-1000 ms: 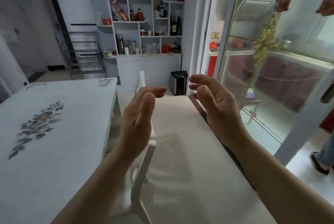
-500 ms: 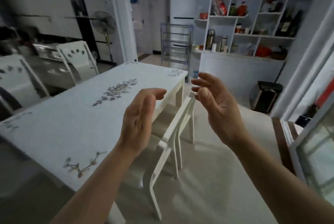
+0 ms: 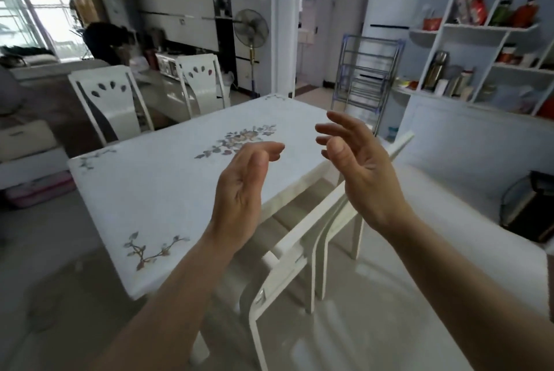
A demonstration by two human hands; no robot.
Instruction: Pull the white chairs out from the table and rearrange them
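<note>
Forearms come up from the bottom edge, both bare, and meet in front of the chest. The left hand (image 3: 239, 190) stands on edge with its palm turned right, fingers together and slightly bent at the tips, holding nothing. The right hand (image 3: 362, 169) faces it, palm left, fingers spread and loosely curved, thumb forward, also holding nothing. The two hands are near each other but apart, and neither touches any furniture.

Below and between them, the near white chair (image 3: 302, 235) is seen edge-on, its back rail slanting up toward the right hand and its seat pushed under the counter (image 3: 168, 190). Just beyond it the second white chair (image 3: 403, 141) stands along the same side, its top rail showing past the right hand. The counter is white with flower prints at its middle and corners. A pale glossy floor (image 3: 374, 325) lies under everything.

Across the counter, the far left chair (image 3: 108, 101) and the far right chair (image 3: 199, 83) stand upright with leaf-shaped cutouts in their backs. Behind them a person in dark clothes (image 3: 105, 41) bends over. A pedestal fan (image 3: 251, 29) stands near a doorway, a metal rack (image 3: 368, 77) beside it, and a white shelf unit (image 3: 491, 26) with bottles and packets fills the right wall. A black bin (image 3: 527, 208) sits on the floor at the far right.
</note>
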